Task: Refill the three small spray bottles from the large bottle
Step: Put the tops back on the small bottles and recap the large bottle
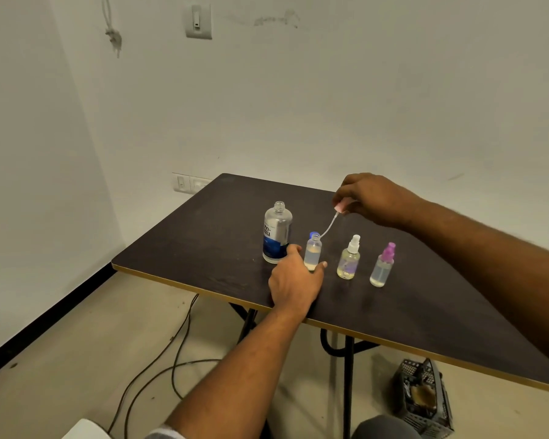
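The large clear bottle (277, 232) with a blue label stands uncapped on the dark table (203, 236). Just right of it stands a small open bottle (313, 250), partly filled, with a blue cap behind it. My left hand (293, 282) wraps its fingers around the base of this small bottle. My right hand (371, 198) pinches a pink spray head (340, 206) above and to the right; its thin dip tube (328, 225) slants down to the bottle's mouth. Further right stand a white-topped spray bottle (349, 258) and a purple-topped spray bottle (383, 266), both capped.
The table's near edge (362, 335) runs diagonally with folding legs beneath. Cables (171, 353) trail over the floor at left. A black crate (422, 397) sits on the floor under the table's right side. A wall lies close behind the table.
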